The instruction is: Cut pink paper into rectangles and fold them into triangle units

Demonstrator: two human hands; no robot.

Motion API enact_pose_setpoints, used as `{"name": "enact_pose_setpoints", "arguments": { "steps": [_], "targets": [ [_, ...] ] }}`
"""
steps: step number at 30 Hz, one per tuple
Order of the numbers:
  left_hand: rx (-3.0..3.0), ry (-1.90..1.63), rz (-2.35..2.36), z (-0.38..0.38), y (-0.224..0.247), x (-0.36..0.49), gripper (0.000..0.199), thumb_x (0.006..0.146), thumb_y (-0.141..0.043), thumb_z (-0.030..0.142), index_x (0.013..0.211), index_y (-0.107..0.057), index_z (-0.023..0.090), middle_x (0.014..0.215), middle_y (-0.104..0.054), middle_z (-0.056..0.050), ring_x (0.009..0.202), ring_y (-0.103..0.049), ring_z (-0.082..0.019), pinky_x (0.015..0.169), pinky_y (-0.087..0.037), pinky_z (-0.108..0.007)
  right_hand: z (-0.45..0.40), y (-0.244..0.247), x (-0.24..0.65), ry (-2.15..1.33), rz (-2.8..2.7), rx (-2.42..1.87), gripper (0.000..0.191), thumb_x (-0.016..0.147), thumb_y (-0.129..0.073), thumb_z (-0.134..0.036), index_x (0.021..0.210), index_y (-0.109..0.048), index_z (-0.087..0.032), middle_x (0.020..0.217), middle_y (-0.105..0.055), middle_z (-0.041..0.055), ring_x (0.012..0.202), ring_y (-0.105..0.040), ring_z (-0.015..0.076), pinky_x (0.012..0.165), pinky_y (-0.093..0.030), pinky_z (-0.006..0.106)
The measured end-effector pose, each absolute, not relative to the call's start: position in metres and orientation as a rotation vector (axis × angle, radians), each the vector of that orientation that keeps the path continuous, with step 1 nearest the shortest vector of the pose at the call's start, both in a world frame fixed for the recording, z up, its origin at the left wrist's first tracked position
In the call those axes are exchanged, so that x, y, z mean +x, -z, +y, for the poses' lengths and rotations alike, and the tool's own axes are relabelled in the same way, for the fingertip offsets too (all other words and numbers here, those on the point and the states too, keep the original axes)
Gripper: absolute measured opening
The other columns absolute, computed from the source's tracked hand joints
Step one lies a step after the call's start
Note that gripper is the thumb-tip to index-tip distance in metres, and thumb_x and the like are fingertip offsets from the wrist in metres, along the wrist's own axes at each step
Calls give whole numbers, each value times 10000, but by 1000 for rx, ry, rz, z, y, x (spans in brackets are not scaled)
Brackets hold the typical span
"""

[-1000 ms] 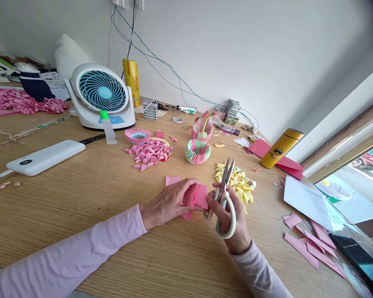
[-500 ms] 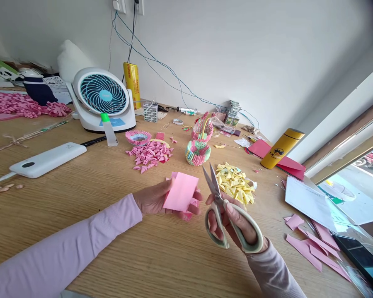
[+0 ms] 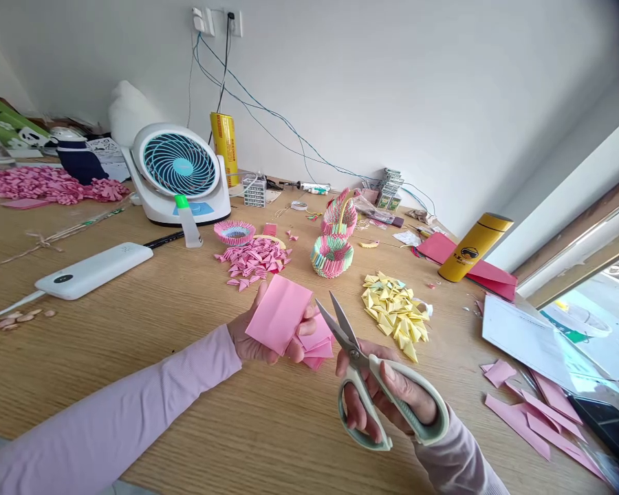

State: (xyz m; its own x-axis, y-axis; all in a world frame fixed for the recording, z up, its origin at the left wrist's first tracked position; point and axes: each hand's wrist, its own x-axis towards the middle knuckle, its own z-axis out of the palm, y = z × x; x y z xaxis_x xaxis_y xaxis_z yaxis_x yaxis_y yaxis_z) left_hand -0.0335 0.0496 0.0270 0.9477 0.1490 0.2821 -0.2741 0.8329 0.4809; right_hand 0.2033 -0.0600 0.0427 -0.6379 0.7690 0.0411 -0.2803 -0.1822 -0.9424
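Observation:
My left hand (image 3: 258, 340) is closed on a pink paper piece (image 3: 280, 314), a flat rectangle tilted toward me. Just behind its fingers, more pink paper pieces (image 3: 317, 340) lie on the table. In my right hand (image 3: 386, 392) are scissors (image 3: 353, 350) with pale green handles, fingers and thumb through the loops. The blades are parted, their tips close to the right edge of the held paper but not around it. Beyond the hands are a heap of folded pink paper triangles (image 3: 255, 260), a heap of folded yellow ones (image 3: 396, 308) and a round folded-paper basket (image 3: 332, 256).
A white fan (image 3: 180, 172), a glue bottle (image 3: 188, 223) and a white handheld device (image 3: 93, 270) stand or lie at the left. To the right are a yellow flask (image 3: 474, 247), pink paper offcuts (image 3: 526, 412) and a dark phone (image 3: 606, 426). Cables run along the wall.
My left hand has turned the pink paper and shifted it slightly left, uncovering the pieces behind. The scissors have come nearer the paper, blades opened wider. The camera view has shifted slightly.

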Motion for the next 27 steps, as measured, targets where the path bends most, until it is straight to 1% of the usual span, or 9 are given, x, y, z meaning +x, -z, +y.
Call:
{"name": "enact_pose_setpoints", "arguments": {
  "steps": [3,7,11,14,16,21,27],
  "targets": [
    [511,-193,-219,49,-26,-35,431,835,-572,532,1003,-490,143,886,-531,-45,862,-720,-283,524,-615,-257,-61,-41,203,-1918,-1345,-587,509,846,-537,-603,1055,-538,-139,661,-678,61,413,-568,113,386,-444,195],
    [502,-207,-210,45,-29,-34,424,851,-557,522,1016,-472,141,894,-532,-46,859,-721,-260,516,-604,-213,-61,-39,201,-1947,-1330,-524,492,859,-534,-584,1067,-530,-138,667,-686,63,405,-575,115,399,-454,208],
    [509,-238,-216,42,-31,-32,392,860,-553,522,980,-457,162,908,-544,-43,859,-725,-243,521,-592,-179,-61,-42,200,-1958,-1343,-532,502,849,-542,-593,1057,-533,-137,656,-680,56,399,-562,110,400,-438,208],
    [494,-257,-215,40,-33,-31,391,861,-551,527,986,-442,172,909,-558,-37,861,-727,-228,522,-584,-158,-64,-46,199,-1932,-1349,-579,523,831,-553,-614,1052,-537,-140,680,-686,64,414,-560,103,460,-471,235],
    [480,-265,-210,39,-35,-30,395,860,-550,532,996,-433,179,924,-574,-38,874,-725,-216,536,-584,-151,-66,-48,198,-1930,-1345,-598,536,824,-555,-626,1047,-542,-139,660,-676,52,397,-540,92,485,-485,249],
    [463,-251,-213,40,-35,-31,421,840,-577,540,1010,-428,185,954,-617,-55,890,-723,-216,559,-594,-160,-73,-48,195,-1962,-1261,-647,540,821,-560,-627,1048,-543,-137,600,-636,33,479,-603,135,370,-407,172],
    [475,-237,-215,44,-32,-32,427,848,-562,548,991,-416,173,945,-617,-63,879,-725,-231,587,-605,-190,-76,-47,196,-1969,-1228,-669,517,831,-562,-607,1035,-555,-131,619,-653,39,422,-561,93,357,-395,151]
  ]
}}
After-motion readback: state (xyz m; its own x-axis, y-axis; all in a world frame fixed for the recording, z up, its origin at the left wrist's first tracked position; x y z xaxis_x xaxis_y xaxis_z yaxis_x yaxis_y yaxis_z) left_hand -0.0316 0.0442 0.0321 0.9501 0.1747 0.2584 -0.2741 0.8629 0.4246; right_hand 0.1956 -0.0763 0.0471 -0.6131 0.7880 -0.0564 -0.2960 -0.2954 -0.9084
